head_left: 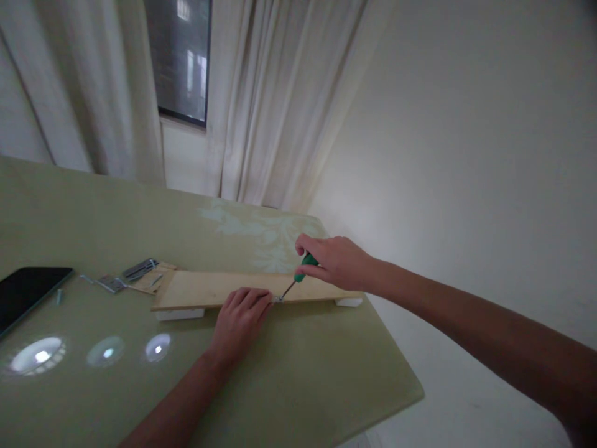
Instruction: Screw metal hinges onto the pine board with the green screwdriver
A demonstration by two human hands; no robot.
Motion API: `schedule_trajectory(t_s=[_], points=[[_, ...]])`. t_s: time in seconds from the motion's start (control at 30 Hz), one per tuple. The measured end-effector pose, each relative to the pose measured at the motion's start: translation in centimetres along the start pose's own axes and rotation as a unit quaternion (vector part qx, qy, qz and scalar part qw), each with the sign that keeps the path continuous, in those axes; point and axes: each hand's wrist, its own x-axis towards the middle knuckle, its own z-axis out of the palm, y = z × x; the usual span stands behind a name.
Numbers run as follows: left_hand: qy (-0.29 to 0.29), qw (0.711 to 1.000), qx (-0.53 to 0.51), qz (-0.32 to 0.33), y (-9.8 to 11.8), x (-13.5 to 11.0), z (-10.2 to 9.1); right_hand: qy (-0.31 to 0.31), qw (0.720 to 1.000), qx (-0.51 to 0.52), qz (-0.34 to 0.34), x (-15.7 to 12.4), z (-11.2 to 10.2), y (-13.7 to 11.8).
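Note:
A pale wooden board (196, 290) lies across the table, raised on white blocks, one of them a white block (181, 315) under its left end. My left hand (245, 317) is closed on the board's near edge, fingers together on top and thumb hidden. Beside its fingertips sits a small metal piece (277, 299) at the edge; whether they also pinch it I cannot make out. My right hand (333, 261) grips the green handle of a screwdriver (298, 275). The tool slants down to the left, its tip at the metal piece.
Left of the board, metal hardware (140, 269) lies on a small wooden piece (152, 280), with another metal part (111, 283) beside it. A dark phone-like device (30, 295) and a small pale peg (59, 297) are farther left. The table's right edge (396, 345) meets a wall.

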Motion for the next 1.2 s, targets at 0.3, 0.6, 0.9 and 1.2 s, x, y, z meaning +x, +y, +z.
schedule_trajectory(t_s=[0.3, 0.6, 0.9, 1.2], points=[[-0.005, 1.0, -0.001, 0.003, 0.1, 0.1, -0.4, -0.048, 0.991, 0.099, -0.078, 0.1, -0.6, 0.0], [-0.009, 1.0, 0.001, 0.004, 0.0, 0.0, -0.5, 0.023, 0.988, 0.133, -0.076, 0.4, 0.5, 0.0], [-0.038, 0.999, 0.003, 0.011, 0.0, 0.0, -1.1, 0.218, 0.958, 0.185, -0.014, 2.8, 5.0, -0.3], [-0.048, 0.999, 0.016, 0.008, 0.4, 0.6, -1.5, 0.352, 0.871, 0.327, -0.107, 4.0, 9.7, 0.2]])
